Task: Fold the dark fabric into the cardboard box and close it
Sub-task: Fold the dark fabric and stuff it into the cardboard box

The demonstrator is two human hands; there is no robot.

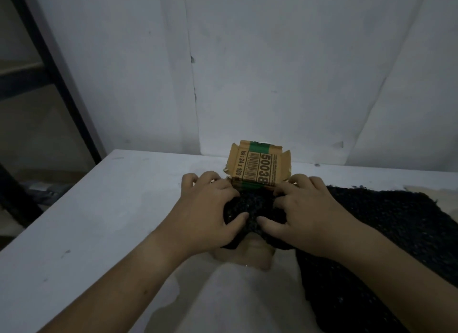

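Observation:
A small cardboard box (257,257) sits on the white table, its printed lid (257,168) with green tape standing open at the back. Dark knitted fabric (252,208) is bunched over the box opening, and the rest of it (386,233) trails off to the right across the table. My left hand (208,208) presses on the left side of the bunch, fingers curled into it. On the right side my right hand (304,208) grips the bunch the same way. The inside of the box is hidden under fabric and hands.
The white table (99,221) runs up to a pale wall (272,72) just behind the box. Its left edge drops off beside a dark metal shelf frame (62,84). A light patch lies on the table at the near edge (235,303).

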